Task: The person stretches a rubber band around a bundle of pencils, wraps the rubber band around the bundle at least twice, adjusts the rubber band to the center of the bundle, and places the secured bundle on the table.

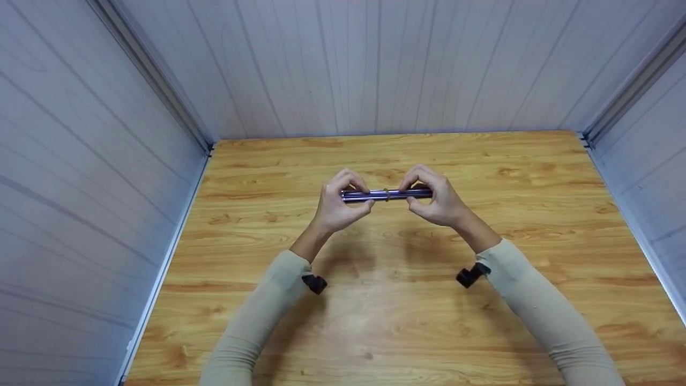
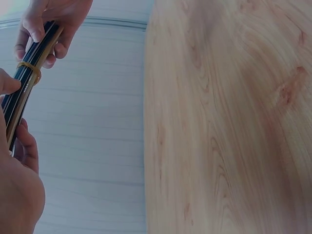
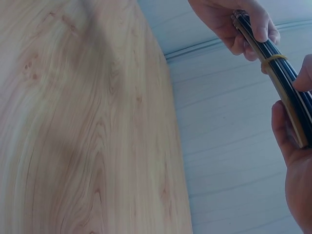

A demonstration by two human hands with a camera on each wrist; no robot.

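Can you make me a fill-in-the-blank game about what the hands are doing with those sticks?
1. The left hand and the right hand hold one bundle of sticks by its two ____.
2. A yellow ____ is wrapped around the middle of the bundle.
3. The bundle is held above a ____ table.
4. The sleeves on both arms are ____ in colour.

Missing words: ends; rubber band; wooden; beige

A light wooden tabletop (image 1: 386, 321) with a marked grain and darker knots is seen, enclosed at the back and on both sides by pale panelled walls (image 1: 375, 64). A metal strip (image 1: 161, 279) is run along its left edge. Soft shadows are cast on its middle.
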